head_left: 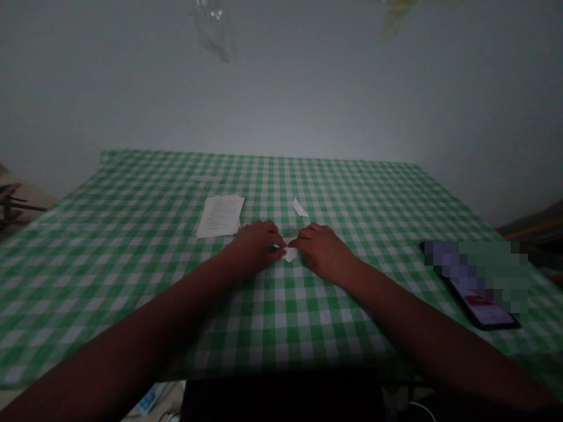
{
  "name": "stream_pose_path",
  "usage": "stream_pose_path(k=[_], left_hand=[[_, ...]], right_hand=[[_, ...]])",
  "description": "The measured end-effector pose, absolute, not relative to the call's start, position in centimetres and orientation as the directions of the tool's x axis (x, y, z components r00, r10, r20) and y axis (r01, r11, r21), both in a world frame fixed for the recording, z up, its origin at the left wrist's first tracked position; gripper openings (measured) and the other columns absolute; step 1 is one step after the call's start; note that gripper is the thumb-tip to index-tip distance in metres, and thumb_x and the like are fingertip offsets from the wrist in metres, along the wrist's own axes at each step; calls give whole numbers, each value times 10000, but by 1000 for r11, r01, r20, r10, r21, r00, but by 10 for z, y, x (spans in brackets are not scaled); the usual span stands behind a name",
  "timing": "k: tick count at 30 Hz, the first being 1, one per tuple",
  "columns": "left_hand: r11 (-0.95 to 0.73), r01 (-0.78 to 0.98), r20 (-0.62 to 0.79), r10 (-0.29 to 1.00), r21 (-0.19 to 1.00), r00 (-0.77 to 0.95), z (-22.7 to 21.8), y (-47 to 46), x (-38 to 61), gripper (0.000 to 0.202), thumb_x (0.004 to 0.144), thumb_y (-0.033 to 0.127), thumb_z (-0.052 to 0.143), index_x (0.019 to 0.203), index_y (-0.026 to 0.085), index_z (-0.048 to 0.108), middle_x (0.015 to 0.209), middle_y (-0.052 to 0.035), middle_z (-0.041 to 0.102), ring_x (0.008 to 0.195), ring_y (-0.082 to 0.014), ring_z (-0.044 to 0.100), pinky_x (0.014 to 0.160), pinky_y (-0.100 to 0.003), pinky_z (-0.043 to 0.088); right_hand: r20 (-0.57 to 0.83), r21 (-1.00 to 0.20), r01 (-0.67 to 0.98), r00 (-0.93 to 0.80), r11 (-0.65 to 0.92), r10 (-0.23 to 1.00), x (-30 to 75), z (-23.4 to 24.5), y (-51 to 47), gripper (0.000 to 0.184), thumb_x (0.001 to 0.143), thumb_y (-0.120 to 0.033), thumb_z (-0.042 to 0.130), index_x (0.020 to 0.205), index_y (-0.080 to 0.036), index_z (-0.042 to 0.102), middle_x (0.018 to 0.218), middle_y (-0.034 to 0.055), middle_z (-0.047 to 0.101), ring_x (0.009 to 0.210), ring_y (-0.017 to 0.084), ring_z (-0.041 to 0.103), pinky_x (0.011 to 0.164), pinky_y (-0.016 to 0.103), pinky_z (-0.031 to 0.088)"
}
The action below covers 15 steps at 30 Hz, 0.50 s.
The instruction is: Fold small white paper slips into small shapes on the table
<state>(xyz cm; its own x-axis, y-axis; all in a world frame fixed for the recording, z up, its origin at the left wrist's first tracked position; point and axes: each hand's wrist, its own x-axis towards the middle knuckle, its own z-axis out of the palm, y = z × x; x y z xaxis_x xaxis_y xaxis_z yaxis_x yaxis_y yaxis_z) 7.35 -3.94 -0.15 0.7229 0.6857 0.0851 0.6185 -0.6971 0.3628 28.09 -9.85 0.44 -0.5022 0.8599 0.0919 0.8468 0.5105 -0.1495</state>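
Note:
Between my two hands is a small piece of printed paper (pixel 290 254), partly covered by my fingers and seemingly folded to a point toward me. My left hand (pixel 257 246) pinches its left side between thumb and fingers. From the right, my right hand (pixel 323 249) pinches the same paper, its fingertips close to those of the left. Just beyond the hands lies a small folded paper piece (pixel 299 207) with a slanted edge. A stack of printed paper sheets (pixel 221 215) rests beyond my left hand, slightly uneven at its edges.
A green and white checked tablecloth (pixel 281 328) covers the table. At the right lies a phone (pixel 488 310) with its screen lit, partly blurred out. A pale wall (pixel 308 82) stands behind the table, with a clear plastic bag (pixel 213 26) hanging on it.

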Motion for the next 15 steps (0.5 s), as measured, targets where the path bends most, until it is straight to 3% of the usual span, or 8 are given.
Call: stream_pose_path(k=[15], left_hand=[[-690, 624, 100, 696, 366, 711, -1, -43, 74, 172, 866, 359, 655, 982, 269, 745, 1085, -34, 653, 1032, -216, 576, 971, -402, 438]], right_hand=[[63, -27, 873, -484, 487, 873, 273, 8, -107, 417, 943, -120, 445, 1309, -253, 595, 1182, 95, 623, 1066, 279, 483, 838, 412, 372]])
